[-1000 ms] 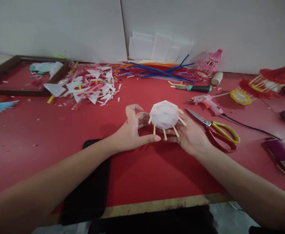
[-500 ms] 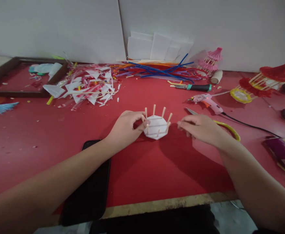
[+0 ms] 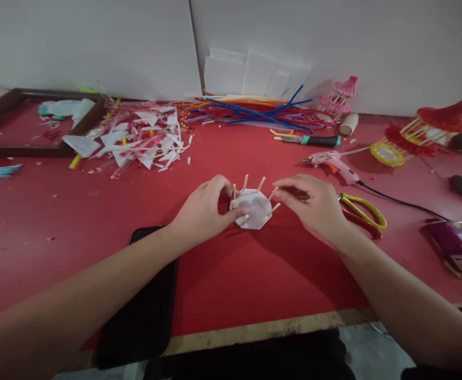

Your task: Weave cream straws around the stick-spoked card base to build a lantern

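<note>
A small white many-sided base [image 3: 257,207] rests on the red table in front of me, with several short wooden sticks standing around its edge. My left hand [image 3: 211,203] grips the base's left side, thumb lying over its top and fingers by the left stick. Between the thumb and forefinger of my right hand [image 3: 312,203] is pinched a wooden stick [image 3: 272,194] at the base's right edge. A neighbouring stick [image 3: 274,208] leans outward just in front of it.
Scissors [image 3: 367,211], a pink glue gun [image 3: 336,164] and a utility knife [image 3: 318,141] lie to the right. Pipe cleaners [image 3: 262,112] and scraps [image 3: 147,137] line the back. A black phone [image 3: 144,306] lies by the front edge. Red-roofed models [image 3: 424,129] stand far right.
My right hand has moved left from beside the base and taken hold of a stick on its edge. My left thumb has slid further over the base, which has turned slightly.
</note>
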Tool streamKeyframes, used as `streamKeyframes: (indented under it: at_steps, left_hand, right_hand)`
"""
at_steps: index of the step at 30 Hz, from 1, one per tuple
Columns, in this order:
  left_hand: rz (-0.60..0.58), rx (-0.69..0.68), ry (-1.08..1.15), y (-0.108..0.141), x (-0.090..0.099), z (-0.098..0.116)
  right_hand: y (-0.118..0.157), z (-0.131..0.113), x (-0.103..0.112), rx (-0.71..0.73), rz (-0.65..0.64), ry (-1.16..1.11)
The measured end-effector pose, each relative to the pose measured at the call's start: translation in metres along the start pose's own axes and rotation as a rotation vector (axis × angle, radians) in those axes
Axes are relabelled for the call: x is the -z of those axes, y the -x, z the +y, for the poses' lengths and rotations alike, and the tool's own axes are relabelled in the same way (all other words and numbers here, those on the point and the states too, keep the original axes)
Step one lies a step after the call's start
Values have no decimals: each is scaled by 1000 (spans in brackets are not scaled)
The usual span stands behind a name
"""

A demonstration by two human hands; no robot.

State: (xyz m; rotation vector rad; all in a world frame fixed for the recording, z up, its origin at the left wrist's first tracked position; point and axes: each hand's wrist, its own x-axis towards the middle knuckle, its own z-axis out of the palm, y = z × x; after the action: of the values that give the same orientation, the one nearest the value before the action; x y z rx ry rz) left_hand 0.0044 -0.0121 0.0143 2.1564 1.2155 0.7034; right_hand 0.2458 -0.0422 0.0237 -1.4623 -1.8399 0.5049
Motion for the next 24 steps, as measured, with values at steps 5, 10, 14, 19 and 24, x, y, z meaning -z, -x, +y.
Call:
streamKeyframes:
  at_steps: [5,10,14,19,24]
  left_hand:
    - [15,-137,63,4,3,5]
    - [-35,-266,101,5,10,5]
    - [-10,-189,259,7,9,2]
    - [64,-98,535,12,6,4]
    - [131,-93,489,11,7,11]
  right_hand:
    - [-2,-2,-2,14,-5,-17]
    - [-2,2,-7,13,-25,-118]
    - [-2,5,-12,-41,-56,-222]
    - [-2,12,26,-107,-64,96]
    - [22,46,94,-179,-244,871]
